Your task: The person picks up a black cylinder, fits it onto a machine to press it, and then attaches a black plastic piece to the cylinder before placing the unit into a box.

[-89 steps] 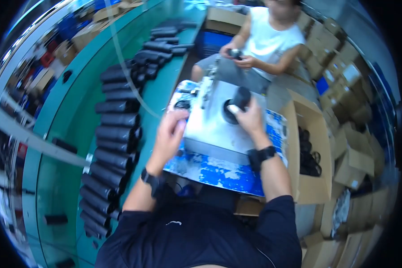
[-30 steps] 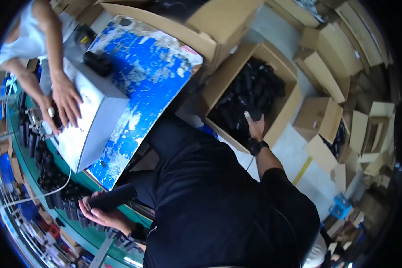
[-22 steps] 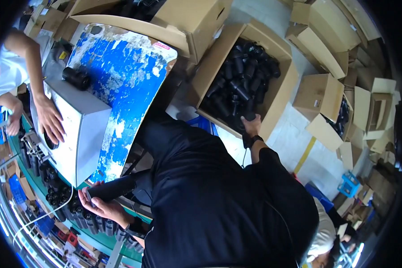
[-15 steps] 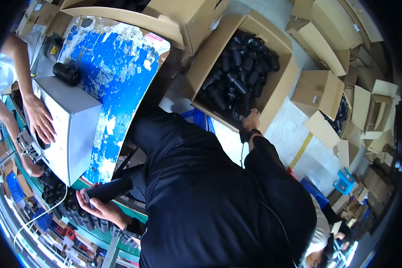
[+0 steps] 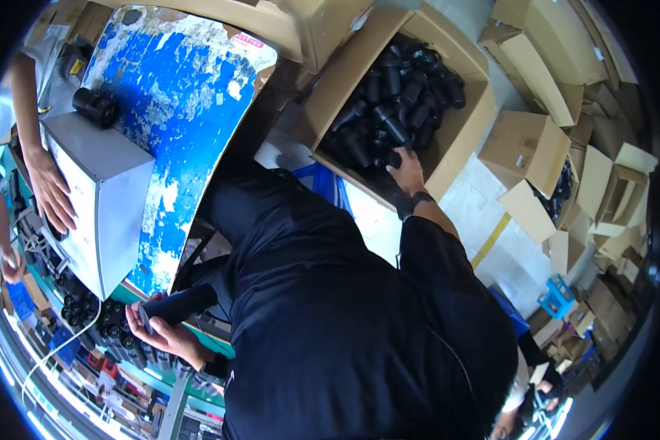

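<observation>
1. Gently cradle the black cylinder (image 5: 180, 305), left of the carton (image 5: 458, 136), in your part-curled left hand (image 5: 163, 336).
2. Reach carefully: your right hand (image 5: 408, 173) is half-closed at black parts (image 5: 396, 121) inside the carton, grip unclear.

Bright overall, cool white light. Strip lights (image 5: 40, 425) blow out along lower L rim; 1 more bright tube (image 5: 561, 419) flares lower R. Floor (image 5: 374, 231) by the carton (image 5: 458, 143) nearly washed out; white box (image 5: 88, 227) shows glare on its L face. Black shirt (image 5: 359, 330) & black cylinders (image 5: 392, 125) v. dark, low detail. Deep shadow beside blue counter (image 5: 191, 110). Fisheye bends edges, corners black. Ctr. fairly sharp; bkgd. near rim soft.
</observation>
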`<state>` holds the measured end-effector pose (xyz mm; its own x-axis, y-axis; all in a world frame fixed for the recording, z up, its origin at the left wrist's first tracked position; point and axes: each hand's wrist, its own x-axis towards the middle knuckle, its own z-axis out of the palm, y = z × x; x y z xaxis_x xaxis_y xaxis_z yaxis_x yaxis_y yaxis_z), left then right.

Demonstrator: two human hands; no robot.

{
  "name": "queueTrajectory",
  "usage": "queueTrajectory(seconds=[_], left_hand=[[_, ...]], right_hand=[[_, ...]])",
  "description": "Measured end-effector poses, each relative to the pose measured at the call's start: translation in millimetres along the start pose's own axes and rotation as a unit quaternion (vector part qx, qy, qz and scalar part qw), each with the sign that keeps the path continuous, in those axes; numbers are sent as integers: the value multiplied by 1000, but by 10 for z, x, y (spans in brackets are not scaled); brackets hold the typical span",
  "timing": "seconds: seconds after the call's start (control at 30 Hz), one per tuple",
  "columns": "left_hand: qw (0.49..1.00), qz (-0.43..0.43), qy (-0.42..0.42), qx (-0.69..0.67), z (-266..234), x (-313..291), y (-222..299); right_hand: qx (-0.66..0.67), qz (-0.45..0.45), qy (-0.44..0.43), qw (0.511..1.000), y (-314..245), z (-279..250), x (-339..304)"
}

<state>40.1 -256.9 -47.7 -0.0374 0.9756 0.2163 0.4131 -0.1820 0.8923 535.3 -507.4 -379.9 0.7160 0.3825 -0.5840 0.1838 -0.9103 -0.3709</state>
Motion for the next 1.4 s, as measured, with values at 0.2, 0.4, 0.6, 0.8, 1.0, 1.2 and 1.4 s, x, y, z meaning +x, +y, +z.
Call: queueTrajectory(seconds=[0.2,0.4,0.6,0.8,1.0,1.2,1.4], left_hand=[[1000,-2,16,18,-29,22,12],[999,-15,27,18,-50,-33,-16],[999,-4,-4,33,-27,-54,-13],[1000,-12,-8,5,11,-25,-150],[1000,0,5,26,-15,-6,-26],[999,-9,13,-42,-56,244,84],[935,-59,-13,-349,164,793,433]], right_hand=[[-183,-35,-122,975,-301,283,176],[-176,-23,-154,972,-97,538,331],[-135,-50,-180,973,398,1164,425],[-211,-90,-245,942,1465,1424,755],[-95,57,-97,989,1141,914,251],[133,-223,70,963,-598,134,181],[289,-428,-275,811,-3489,-635,-1251]])
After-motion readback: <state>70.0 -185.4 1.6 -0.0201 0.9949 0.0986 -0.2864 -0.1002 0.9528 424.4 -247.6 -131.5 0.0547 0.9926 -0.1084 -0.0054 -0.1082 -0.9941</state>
